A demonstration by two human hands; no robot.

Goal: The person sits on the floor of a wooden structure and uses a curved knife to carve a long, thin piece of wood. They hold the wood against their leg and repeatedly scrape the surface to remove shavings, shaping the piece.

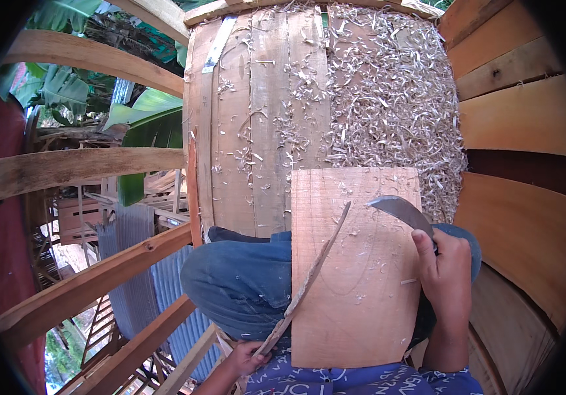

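Note:
Across my lap lies a flat wooden board (355, 283) with a few shavings on its face. My right hand (444, 263) is closed around the handle of a curved knife (398, 210), its sickle-like blade pointing left above the board's far right part. In my left hand (246, 359), low on the left, the fingers grip the near end of a long thin wooden strip (306, 286). The strip slants up and right over the board's left edge, its rough narrow tip reaching near the knife's point without touching it. My fingers hide most of the knife's handle.
Curled wood shavings (394, 99) thickly cover the right of the plank floor (266, 151). A handsaw blade (219, 45) lies at the far left. Wooden rails (79, 168) run along the left, with banana leaves (154, 118) beyond. A plank wall (519, 125) stands close on the right.

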